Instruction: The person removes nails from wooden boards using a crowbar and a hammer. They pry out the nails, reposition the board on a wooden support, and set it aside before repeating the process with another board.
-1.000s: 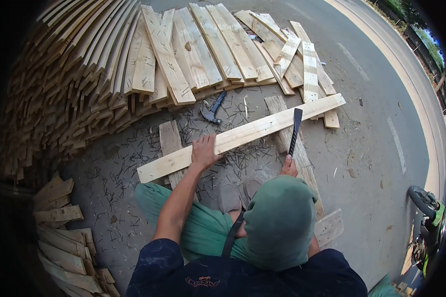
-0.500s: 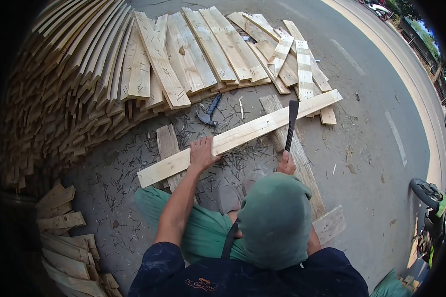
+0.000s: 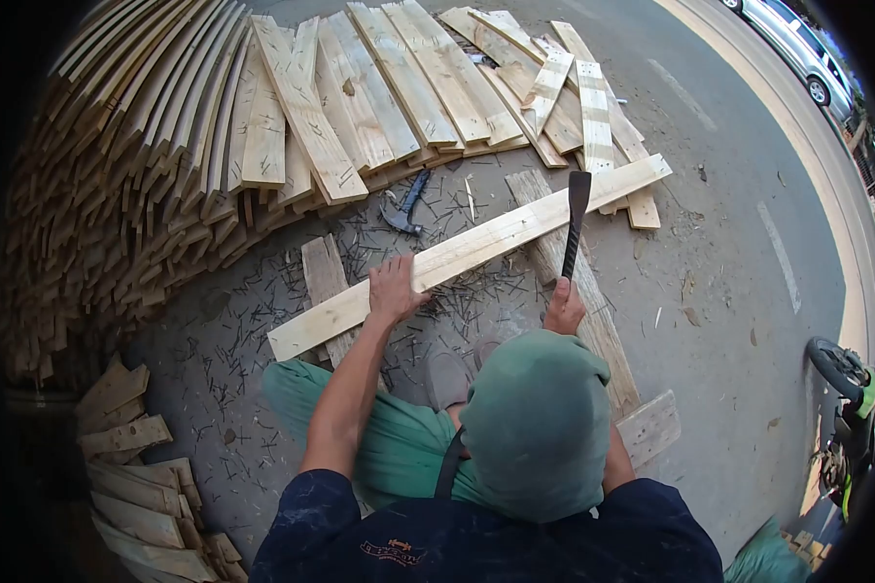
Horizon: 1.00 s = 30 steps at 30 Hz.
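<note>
A long pale plank (image 3: 486, 239) lies slantwise across two weathered boards, one at the left (image 3: 325, 272) and one at the right (image 3: 593, 311). My left hand (image 3: 395, 290) is wrapped over the plank, left of its middle. In my right hand (image 3: 564, 307) is a dark flat bar (image 3: 576, 219), its wide end pointing up, over the right part of the plank. A blue and black claw hammer (image 3: 406, 204) rests on the ground beyond the plank, among scattered nails (image 3: 253, 350).
A large stack of planks (image 3: 165, 126) fills the upper left, with more planks (image 3: 437, 68) fanned out at the top. Smaller pieces (image 3: 136, 486) lie at the lower left. A motorbike (image 3: 846, 398) stands at the right, and a vehicle (image 3: 787, 39) is on the road.
My right hand and the bar have moved slightly up in the view. The whole view has shifted a little, and a vehicle now shows at the top right.
</note>
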Tool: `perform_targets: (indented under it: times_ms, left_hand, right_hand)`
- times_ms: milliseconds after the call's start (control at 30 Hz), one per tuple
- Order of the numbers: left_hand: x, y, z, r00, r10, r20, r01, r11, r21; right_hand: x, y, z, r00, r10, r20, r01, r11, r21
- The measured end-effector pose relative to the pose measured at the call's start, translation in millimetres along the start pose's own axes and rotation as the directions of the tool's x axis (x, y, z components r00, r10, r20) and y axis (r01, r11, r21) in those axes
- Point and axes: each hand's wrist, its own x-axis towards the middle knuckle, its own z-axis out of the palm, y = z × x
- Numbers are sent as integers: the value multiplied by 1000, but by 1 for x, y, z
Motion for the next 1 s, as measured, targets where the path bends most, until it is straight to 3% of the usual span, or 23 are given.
perform_targets:
  times_ms: [67, 100, 167, 200, 233, 367, 433, 467, 500, 567, 600, 667, 700, 767, 900, 967, 1000]
  left_hand:
    - [7, -2, 0, 999, 20, -35, -19, 1000, 20]
    - [10, -1, -2, 1000, 11, -28, -11, 1000, 22]
    - [-7, 3, 2, 1000, 9, 5, -9, 1000, 15]
    - [-9, 5, 4, 1000, 9, 24, -9, 1000, 10]
    - [5, 1, 0, 1000, 12, 19, -12, 1000, 18]
    - [3, 4, -6, 1000, -5, 26, 5, 1000, -4]
    - [-3, 0, -3, 1000, 0, 17, 1, 1000, -9]
    - [-7, -2, -2, 1000, 26, -14, -26, 999, -35]
    - [-9, -5, -1, 997, 54, -48, -57, 996, -62]
    - [-23, -15, 2, 997, 71, -30, -73, 996, -58]
    - [-26, -21, 3, 997, 76, -14, -77, 995, -58]
    - [-29, -30, 3, 995, 102, -8, -102, 992, -79]
    - [-32, -31, 2, 993, 119, -20, -121, 988, -92]
    - [-32, -28, -1, 996, 84, 28, -81, 994, -79]
    - [-18, -8, -11, 988, 154, -29, -154, 988, -4]
    - [-8, 5, -8, 981, 188, -44, -188, 982, -12]
    - [1, 11, -4, 983, 182, -11, -182, 980, -82]
  right_hand:
    - [6, -9, -8, 999, -25, -37, 33, 971, 235]
    - [12, -2, -1, 999, -29, -41, 38, 971, 238]
    - [10, 35, 18, 991, -23, 132, 45, 986, -159]
    - [18, 41, 24, 930, 178, 321, -76, 949, -306]
    - [28, 43, 31, 940, 158, 303, -68, 955, -289]
    - [22, 25, 17, 958, 175, 228, -135, 974, -180]
    - [21, -13, -4, 989, 103, 110, -106, 994, 24]
    - [26, -22, -13, 953, 238, 186, -270, 948, 170]
    - [31, -30, -21, 953, 241, 184, -272, 947, 173]
    - [40, -35, -34, 985, -102, -137, 113, 991, 73]
    - [49, -28, -37, 986, -94, -141, 104, 992, 67]
    - [65, -13, -44, 998, 60, -20, -49, 933, 355]
    - [73, -23, -46, 998, 67, -4, -62, 937, 343]
    - [97, -59, -46, 999, 27, -38, 0, 819, 574]
    - [137, -45, -15, 999, -6, 50, -27, 773, 633]
    - [150, -27, 8, 983, -142, 119, 64, 862, 502]
    - [153, -28, 17, 977, -123, 175, 17, 862, 507]
